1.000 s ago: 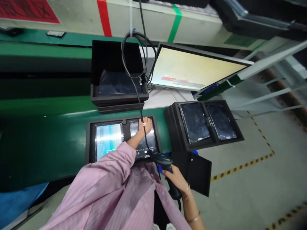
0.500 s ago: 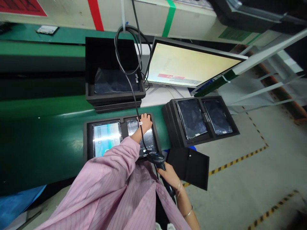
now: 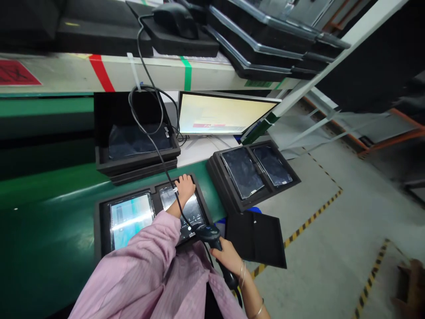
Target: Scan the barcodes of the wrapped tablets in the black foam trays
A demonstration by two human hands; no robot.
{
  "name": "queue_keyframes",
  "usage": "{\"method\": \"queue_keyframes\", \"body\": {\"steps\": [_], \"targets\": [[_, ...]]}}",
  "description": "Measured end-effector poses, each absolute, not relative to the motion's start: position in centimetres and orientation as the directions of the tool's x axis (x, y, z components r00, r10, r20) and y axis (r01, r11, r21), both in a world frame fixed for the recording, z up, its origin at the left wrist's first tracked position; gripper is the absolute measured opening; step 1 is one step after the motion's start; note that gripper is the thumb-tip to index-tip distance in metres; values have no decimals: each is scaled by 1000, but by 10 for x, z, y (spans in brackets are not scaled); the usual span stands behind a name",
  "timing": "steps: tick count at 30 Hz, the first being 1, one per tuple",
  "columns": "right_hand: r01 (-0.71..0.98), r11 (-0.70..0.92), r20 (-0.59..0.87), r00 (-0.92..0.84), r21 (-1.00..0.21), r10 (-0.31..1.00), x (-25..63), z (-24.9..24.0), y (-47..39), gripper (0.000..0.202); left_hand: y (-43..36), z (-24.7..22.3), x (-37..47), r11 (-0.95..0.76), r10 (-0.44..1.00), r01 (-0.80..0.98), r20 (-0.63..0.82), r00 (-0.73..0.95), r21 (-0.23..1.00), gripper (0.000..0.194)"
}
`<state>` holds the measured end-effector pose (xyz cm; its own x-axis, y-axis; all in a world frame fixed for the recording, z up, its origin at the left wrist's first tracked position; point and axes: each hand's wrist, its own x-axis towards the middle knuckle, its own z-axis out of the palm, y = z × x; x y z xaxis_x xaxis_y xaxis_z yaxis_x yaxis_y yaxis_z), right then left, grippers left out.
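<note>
I hold the black, pistol-shaped plastic scanner (image 3: 207,232) clasped in the right hand (image 3: 228,257) at the near right corner of the black, rectangular two-compartment tray (image 3: 157,200) on the glossy green worktop (image 3: 43,235), the left hand (image 3: 185,188), grip indeterminable, over the far end of the flat, dark-screened rectangular tablet (image 3: 193,209) in the right compartment.

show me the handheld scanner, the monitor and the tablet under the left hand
Handheld scanner (image 3: 212,237): head view, on its dark scanning head
Monitor (image 3: 222,114): head view, on the middle of its lit screen
Tablet (image 3: 195,210): head view, on its screen
</note>
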<state>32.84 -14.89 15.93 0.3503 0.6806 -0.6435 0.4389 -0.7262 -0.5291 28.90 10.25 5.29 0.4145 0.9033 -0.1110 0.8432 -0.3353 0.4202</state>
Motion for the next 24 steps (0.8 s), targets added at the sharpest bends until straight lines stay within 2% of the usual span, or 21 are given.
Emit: {"method": "queue_keyframes", "body": {"steps": [5, 8, 14, 20, 22, 24], "targets": [[454, -693, -632, 308, -559, 711, 330, 149, -148, 17, 109, 45, 267, -429, 844, 761, -83, 529, 487, 32], [471, -681, -633, 287, -560, 719, 332, 146, -146, 16, 111, 39, 237, -430, 843, 729, -51, 535, 533, 39], [505, -651, -626, 250, -566, 739, 335, 144, -142, 20, 75, 33, 158, -277, 942, 767, 4, 336, 579, 39], [537, -659, -655, 238, -526, 717, 335, 141, -138, 19, 12, 25, 102, -196, 975, 689, 64, 213, 697, 31], [563, -656, -658, 243, -502, 712, 333, 141, -137, 18, 1, 21, 82, -128, 990, 736, 45, 132, 665, 33], [584, -652, -661, 244, -483, 709, 332, 142, -137, 19, -5, 20, 59, -44, 999, 819, 28, 34, 573, 40]]}}
